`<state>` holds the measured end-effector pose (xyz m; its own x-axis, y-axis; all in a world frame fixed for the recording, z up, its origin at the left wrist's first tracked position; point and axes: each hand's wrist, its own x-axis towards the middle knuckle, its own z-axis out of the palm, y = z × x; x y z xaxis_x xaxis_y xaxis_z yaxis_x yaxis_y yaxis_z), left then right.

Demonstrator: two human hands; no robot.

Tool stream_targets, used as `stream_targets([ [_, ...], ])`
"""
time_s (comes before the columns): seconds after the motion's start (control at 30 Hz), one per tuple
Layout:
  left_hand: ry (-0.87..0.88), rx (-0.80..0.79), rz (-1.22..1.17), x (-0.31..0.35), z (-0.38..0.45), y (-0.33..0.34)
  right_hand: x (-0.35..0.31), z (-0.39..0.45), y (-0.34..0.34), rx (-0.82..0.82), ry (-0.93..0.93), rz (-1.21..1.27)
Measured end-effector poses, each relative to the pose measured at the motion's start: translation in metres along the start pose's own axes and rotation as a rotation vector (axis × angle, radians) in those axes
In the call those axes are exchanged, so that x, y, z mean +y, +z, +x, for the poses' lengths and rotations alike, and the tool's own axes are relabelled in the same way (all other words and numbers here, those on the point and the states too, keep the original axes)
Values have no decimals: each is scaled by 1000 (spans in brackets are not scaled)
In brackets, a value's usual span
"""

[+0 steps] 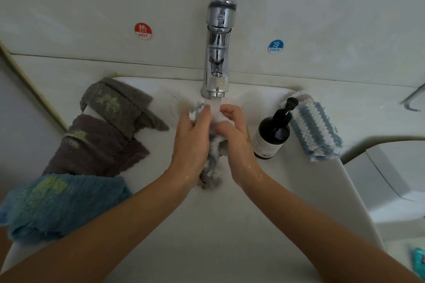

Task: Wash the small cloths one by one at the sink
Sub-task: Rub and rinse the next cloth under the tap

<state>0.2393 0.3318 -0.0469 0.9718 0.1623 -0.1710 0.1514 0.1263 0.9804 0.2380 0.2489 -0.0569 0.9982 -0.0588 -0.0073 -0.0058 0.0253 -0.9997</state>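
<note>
Two hands on one striped cloth (pixel 215 145) under the running faucet (pixel 217 53): left hand (pixel 192 138) and right hand (pixel 234 131) both clench it, bunched between them over the sink (pixel 207 225). Risk: water splashing off the wad onto the soap bottle (pixel 272 133). The cloth looks sodden, blue-and-white, twisted, its tail hanging below the wrists.

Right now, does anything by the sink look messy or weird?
Yes. The three fuzzy cloths on the white sink's left rim have yellow-green smears: the grey cloth, the brown cloth and the blue cloth. They look unwashed. The folded blue-and-white striped cloth on the right shows no smears.
</note>
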Motion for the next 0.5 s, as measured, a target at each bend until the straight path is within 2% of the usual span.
stream_targets([
  [0.2,124,-29,-153,10,7,-10,-3,0,-3,-94,212,-61],
  [0.37,129,-75,-158,9,10,-14,-9,2,-5,-77,176,-30],
  [0.5,107,-135,-72,4,6,-11,-5,4,-3,12,98,-94],
])
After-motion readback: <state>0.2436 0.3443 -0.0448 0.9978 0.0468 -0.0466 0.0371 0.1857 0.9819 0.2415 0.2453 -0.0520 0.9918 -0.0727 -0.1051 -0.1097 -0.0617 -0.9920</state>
